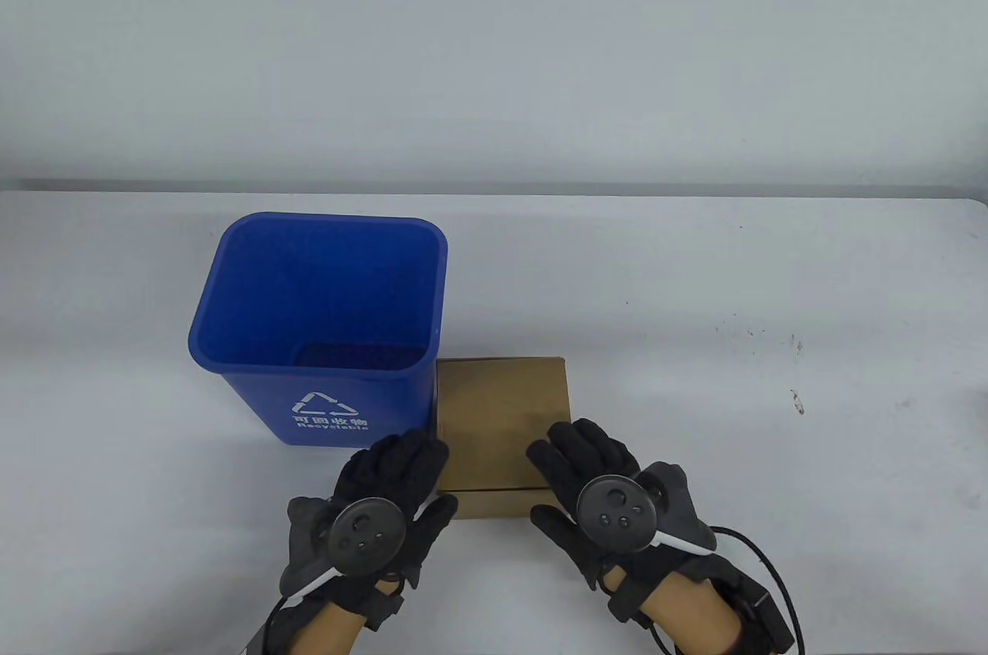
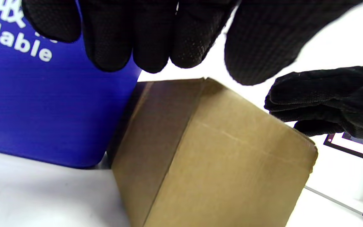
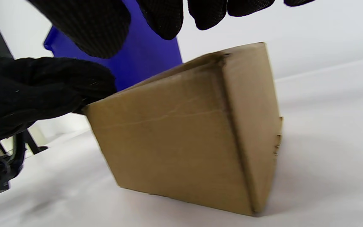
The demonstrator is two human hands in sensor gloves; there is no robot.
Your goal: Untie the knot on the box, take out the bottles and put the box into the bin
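Note:
A plain brown cardboard box (image 1: 502,408) stands closed on the white table, its left side against the blue recycling bin (image 1: 332,393). No string, knot or bottles show in any view. My left hand (image 1: 401,466) is at the box's near left corner, fingers loosely bent; in the right wrist view my left hand (image 3: 43,85) touches that top corner. My right hand (image 1: 587,454) hovers spread over the near right part of the lid and holds nothing. In the left wrist view my left hand's fingers (image 2: 156,37) hang above the box (image 2: 225,157), beside the bin (image 2: 43,110).
The bin's inside looks empty as far as it shows. Dark specks (image 1: 795,400) mark the table to the right. A black cable (image 1: 764,555) loops from my right wrist. A black stand (image 2: 351,145) shows beyond the table's edge.

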